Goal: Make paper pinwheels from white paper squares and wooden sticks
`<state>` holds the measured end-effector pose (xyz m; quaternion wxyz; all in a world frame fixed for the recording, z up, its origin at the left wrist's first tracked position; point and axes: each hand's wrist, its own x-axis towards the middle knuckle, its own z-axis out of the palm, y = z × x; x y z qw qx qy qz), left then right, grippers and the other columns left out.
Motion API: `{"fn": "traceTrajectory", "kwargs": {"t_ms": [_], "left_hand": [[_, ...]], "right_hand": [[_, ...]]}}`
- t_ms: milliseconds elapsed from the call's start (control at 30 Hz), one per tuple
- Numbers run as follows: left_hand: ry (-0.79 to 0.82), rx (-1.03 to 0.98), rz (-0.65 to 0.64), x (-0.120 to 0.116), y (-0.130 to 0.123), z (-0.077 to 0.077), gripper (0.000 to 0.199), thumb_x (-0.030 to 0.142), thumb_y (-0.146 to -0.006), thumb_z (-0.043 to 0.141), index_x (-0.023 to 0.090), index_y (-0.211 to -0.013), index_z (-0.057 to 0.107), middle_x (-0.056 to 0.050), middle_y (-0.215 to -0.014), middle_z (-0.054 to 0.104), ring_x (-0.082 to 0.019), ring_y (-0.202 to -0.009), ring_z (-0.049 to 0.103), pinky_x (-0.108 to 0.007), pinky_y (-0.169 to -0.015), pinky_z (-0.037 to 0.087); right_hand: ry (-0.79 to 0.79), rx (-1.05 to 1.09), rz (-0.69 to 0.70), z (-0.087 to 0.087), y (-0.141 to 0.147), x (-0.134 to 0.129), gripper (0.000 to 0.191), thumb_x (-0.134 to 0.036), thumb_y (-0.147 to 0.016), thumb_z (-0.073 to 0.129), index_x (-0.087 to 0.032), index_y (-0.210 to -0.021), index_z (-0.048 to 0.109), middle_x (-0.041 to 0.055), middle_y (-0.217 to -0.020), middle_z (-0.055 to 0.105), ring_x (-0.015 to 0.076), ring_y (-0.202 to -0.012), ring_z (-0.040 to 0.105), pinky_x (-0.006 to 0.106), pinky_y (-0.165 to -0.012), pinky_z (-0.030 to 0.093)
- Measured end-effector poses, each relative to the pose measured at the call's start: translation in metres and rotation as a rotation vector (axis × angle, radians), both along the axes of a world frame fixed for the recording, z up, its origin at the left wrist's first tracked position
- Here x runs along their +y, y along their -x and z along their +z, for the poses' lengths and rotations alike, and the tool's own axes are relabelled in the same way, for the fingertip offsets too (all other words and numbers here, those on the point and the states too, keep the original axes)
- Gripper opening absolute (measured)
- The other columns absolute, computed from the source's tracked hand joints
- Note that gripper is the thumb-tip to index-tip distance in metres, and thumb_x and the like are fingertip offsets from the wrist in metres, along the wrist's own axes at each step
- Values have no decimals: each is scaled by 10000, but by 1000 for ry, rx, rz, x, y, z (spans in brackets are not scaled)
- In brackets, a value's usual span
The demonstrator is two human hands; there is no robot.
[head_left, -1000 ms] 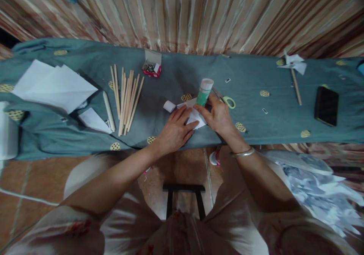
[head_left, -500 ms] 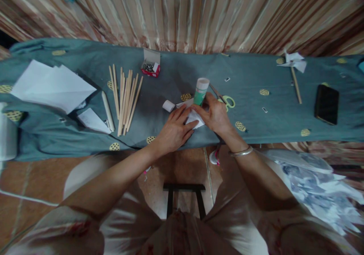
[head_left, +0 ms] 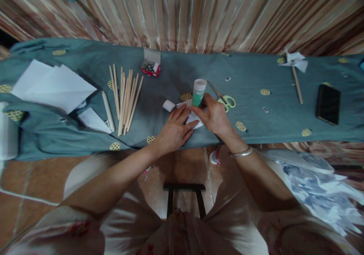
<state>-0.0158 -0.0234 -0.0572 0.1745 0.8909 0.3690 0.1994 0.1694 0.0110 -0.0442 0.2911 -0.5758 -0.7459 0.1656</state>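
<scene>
My right hand (head_left: 214, 114) is closed round a green and white glue stick (head_left: 198, 92), which stands almost upright with its lower end against a small piece of white paper (head_left: 196, 121). Flat on that paper lies my left hand (head_left: 176, 129), its fingers stretched out and pressing it to the cloth. The white glue stick cap (head_left: 168, 105) rests just beyond the left fingertips. Behind the right hand are scissors (head_left: 226, 101) with light green handles. The glue stick's tip is hidden.
Several wooden sticks (head_left: 126, 103), a red box of metal pins (head_left: 151, 68) and white paper sheets (head_left: 51, 86) lie to the left on the green tablecloth (head_left: 247, 80). Rightward are a paper pinwheel (head_left: 295, 62) on a stick and a black phone (head_left: 328, 104). Paper pieces (head_left: 318, 190) fill a bag below.
The glue stick has shifted slightly left across the paper with my right hand. My left hand stays in place on the paper.
</scene>
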Motion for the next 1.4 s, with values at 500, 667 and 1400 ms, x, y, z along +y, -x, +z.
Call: {"fn": "traceTrajectory", "kwargs": {"t_ms": [500, 667, 1400], "left_hand": [[1, -11, -9, 0, 1, -1, 323, 247, -960, 538, 234, -1262, 653, -120, -1505, 474, -354, -1484, 302, -621, -1169, 323], [-4, 6, -14, 0, 1, -1, 332, 250, -965, 529, 203, -1270, 655, -149, -1504, 468, -366, -1486, 292, -606, -1179, 310], [-3, 2, 2, 0, 1, -1, 319, 269, -962, 544, 224, -1255, 660, -135, -1526, 455, -363, -1478, 306, -629, -1158, 323]], "right_hand": [[-49, 7, 36, 1, -1, -8, 482, -680, -911, 485, -207, -943, 569, 47, -751, 654, 209, -693, 623, 309, -634, 476], [-27, 11, 43, 2, -2, -10, 488, -687, -913, 470, -209, -936, 565, 52, -755, 649, 214, -694, 618, 318, -638, 475], [-24, -44, 10, 2, -16, -10, 486, -680, -914, 475, -209, -967, 583, 49, -744, 646, 214, -676, 601, 320, -629, 454]]}}
